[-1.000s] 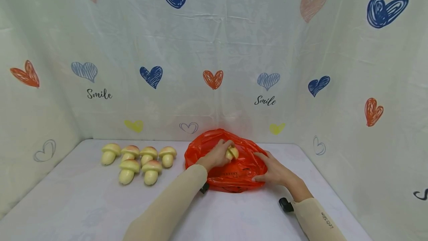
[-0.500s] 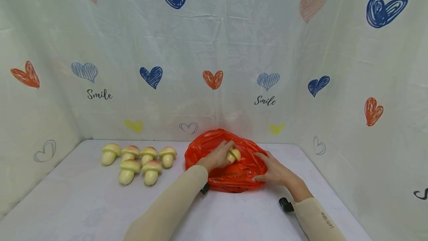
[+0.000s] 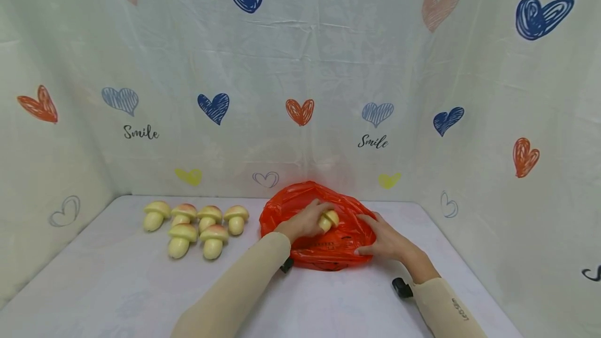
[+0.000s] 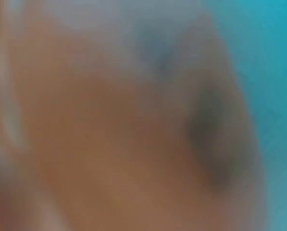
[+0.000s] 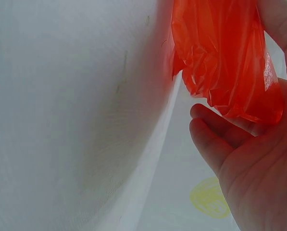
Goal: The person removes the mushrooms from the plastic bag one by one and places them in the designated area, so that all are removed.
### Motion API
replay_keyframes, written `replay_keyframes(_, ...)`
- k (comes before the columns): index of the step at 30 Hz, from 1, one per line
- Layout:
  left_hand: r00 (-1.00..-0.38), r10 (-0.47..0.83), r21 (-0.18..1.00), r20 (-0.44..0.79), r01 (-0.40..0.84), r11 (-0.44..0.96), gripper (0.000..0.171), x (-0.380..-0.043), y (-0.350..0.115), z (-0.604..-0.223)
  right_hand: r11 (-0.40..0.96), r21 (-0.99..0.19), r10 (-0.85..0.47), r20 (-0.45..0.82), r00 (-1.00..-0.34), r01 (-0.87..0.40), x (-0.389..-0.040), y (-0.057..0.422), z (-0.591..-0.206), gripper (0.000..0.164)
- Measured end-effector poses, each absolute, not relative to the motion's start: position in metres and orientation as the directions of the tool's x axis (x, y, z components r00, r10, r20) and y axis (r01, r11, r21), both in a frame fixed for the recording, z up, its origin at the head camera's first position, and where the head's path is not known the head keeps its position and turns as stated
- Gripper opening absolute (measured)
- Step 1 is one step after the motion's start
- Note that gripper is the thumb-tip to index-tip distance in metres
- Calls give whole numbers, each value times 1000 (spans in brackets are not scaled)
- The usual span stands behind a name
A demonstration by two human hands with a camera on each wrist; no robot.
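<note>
My left hand [image 3: 307, 219] reaches into the mouth of a red plastic bag [image 3: 324, 254], its fingers on a pale yellow toy mushroom [image 3: 331, 217] with a rounded cap. The mushroom lies tilted, cap up to the right, its stem partly hidden by the hand. My right hand [image 3: 387, 239] grips the bag's right side, thumb at the front and fingers farther back. In the right wrist view, red plastic [image 5: 225, 53] sits between thumb and fingers, with the lower fingers [image 5: 210, 144] loosely bent. The left wrist view is only blur.
Several similar mushrooms [image 3: 213, 241] stand in two rows on the white tabletop [image 3: 117, 275], left of the bag. A white curtain [image 3: 305, 40] printed with hearts hangs behind and at both sides. Black wrist devices [image 3: 401, 288] are worn near both cuffs.
The mushroom has shifted slightly right and down inside the bag's mouth, with the left fingers moving a little over it. The right hand and the bag have hardly moved.
</note>
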State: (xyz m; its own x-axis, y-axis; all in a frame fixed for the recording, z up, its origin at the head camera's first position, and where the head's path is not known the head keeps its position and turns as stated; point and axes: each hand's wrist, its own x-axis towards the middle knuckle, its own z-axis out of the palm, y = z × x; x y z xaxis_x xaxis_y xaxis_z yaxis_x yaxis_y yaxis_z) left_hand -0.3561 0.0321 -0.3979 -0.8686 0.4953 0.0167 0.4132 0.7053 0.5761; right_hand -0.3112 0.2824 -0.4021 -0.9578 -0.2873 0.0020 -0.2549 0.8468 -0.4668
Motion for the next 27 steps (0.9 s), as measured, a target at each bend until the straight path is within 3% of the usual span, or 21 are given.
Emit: replay_keyframes(27,-864,504,600,9,408,688,64,-350,33,-396,850,-467,-277,-3,-961,-244,-313,284,-403,96)
